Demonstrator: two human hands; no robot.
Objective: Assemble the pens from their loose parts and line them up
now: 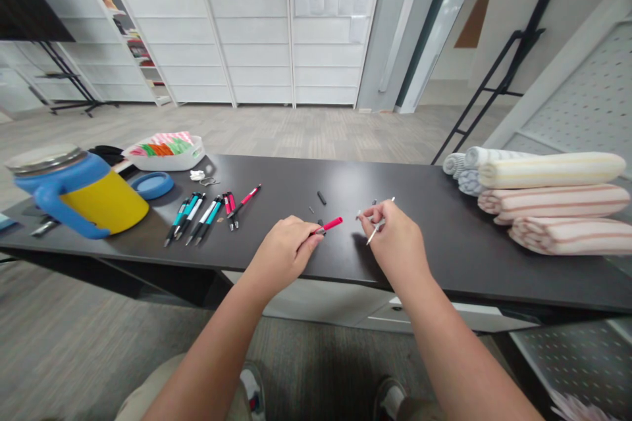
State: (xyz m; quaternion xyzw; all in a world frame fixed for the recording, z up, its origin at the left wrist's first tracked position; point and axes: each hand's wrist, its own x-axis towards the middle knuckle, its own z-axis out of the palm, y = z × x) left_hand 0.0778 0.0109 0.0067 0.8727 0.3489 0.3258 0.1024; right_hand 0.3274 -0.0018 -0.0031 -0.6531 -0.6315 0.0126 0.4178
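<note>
My left hand [289, 243] is closed around a red pen barrel [333, 224], whose end sticks out to the right. A thin white pen refill [375, 231] is pinched in my right hand [395, 233], slanting up to the right. Beyond the hands lies a short black pen part [322, 197] on the dark table. A tiny spring-like piece [311, 210] rests close by it. Small dark and pale bits sit by my right fingertips, too small to name. Left of my hands lie several teal and white pens [195, 218] and red pens [244, 200].
A big blue and yellow mug [99, 194] stands at the left, with a blue lid [153, 185] beside it. Behind them is a white basket [170, 156] of colourful packets. Rolled striped towels [553, 194] are stacked at the right. The dark table's [459, 256] front edge runs below my wrists.
</note>
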